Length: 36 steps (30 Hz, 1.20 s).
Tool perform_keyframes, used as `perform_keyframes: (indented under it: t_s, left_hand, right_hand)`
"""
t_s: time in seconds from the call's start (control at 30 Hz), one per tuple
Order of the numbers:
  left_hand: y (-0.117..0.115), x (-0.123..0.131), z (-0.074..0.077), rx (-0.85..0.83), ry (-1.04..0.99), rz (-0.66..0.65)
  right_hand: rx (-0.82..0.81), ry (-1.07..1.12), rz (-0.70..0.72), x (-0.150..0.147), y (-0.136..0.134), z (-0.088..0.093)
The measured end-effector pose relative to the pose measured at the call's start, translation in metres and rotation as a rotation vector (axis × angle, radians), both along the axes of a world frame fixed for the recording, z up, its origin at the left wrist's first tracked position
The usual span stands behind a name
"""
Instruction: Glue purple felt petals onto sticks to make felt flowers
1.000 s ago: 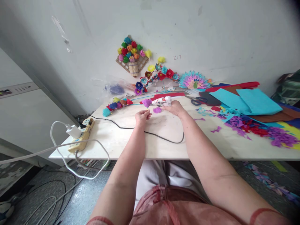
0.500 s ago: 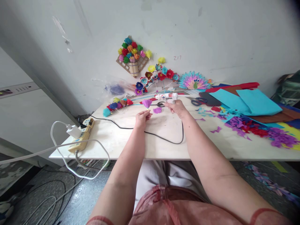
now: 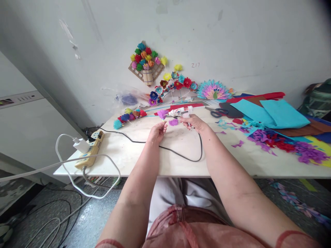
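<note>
Pinched in my left hand [image 3: 157,132] is the stem of a purple paper flower [image 3: 162,114], which stands above the fingers. My right hand [image 3: 194,123] is closed round the handle of a white glue gun [image 3: 178,112] with red marks. The gun points left, its nozzle end close beside the flower; whether they touch cannot be made out. A loose purple petal [image 3: 173,122] lies on the table between my hands. The gun's black cord [image 3: 181,155] loops over the tabletop toward the left.
A power strip [image 3: 90,151] with cables sits at the left table edge [image 3: 144,170]. Small paper flowers [image 3: 129,116] lie behind my left hand. Scissors [image 3: 218,113], blue paper sheets [image 3: 281,113] and purple scraps [image 3: 310,151] are at the right. Finished flowers stand by the wall.
My right hand has brought the glue gun down and left to the flower. The flower has tilted slightly, and my left hand has barely moved.
</note>
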<state>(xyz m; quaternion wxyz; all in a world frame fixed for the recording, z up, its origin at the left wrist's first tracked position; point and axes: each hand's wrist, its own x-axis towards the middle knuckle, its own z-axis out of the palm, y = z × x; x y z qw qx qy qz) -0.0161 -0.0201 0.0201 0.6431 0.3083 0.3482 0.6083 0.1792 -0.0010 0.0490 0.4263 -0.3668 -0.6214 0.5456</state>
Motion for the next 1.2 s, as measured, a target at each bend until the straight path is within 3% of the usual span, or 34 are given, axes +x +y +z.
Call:
perform_keyframes:
  t_s: [0.53, 0.73, 0.97, 1.2]
  left_hand:
    - [0.000, 0.000, -0.002, 0.027, 0.055, -0.078]
    - [0.003, -0.001, -0.007, 0.115, 0.117, -0.091]
    - [0.005, 0.001, -0.011, 0.295, 0.281, 0.009]
    - [0.002, 0.007, -0.007, 0.396, 0.464, 0.149]
  right_hand:
    - [0.062, 0.089, -0.051, 0.000, 0.007, -0.006]
    - [0.039, 0.293, -0.202, 0.000, 0.011, -0.004]
    - [-0.088, 0.504, -0.386, -0.008, 0.018, -0.007]
    - [-0.159, 0.438, -0.379, -0.027, 0.017, -0.014]
